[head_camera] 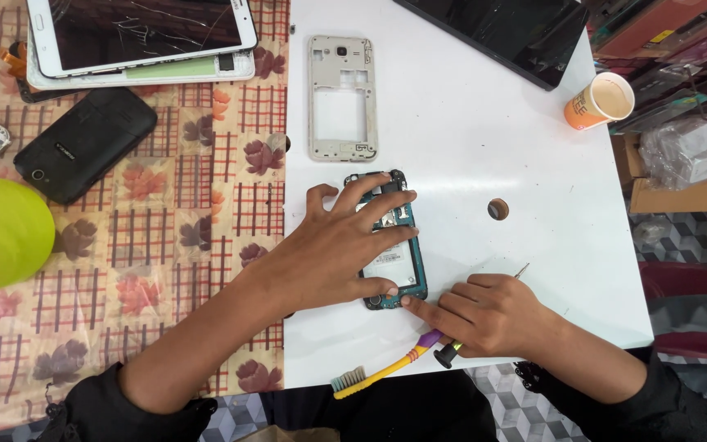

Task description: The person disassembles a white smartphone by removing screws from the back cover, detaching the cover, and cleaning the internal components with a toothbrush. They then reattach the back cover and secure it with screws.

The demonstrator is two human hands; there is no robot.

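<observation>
Nearest the camera: black sleeves, then a yellow toothbrush [386, 370] with a purple neck lying at the front edge of the white bench [468, 147], bristles toward the left. Right hand [488, 315] resting just above it, fingers pressed together around a small screwdriver [448, 354], black cap poking out below the palm and thin tip [521, 270] showing past the knuckles; index fingertip touching the lower right corner of the opened smartphone [398, 274]. Left hand [341, 250] spread flat over that phone, fingers fanned across its bare circuit board, thumb at the bottom edge, pinning it to the bench near the middle. Just beyond, apart from the phone, a grey plastic middle frame [343, 98] lying flat. Farther right, a round hole [498, 209] in the bench and an orange paper cup [601, 101] near the edge. On the flowered cloth [190, 221] to the left, a black phone [83, 143] and a cracked white tablet [141, 33].
</observation>
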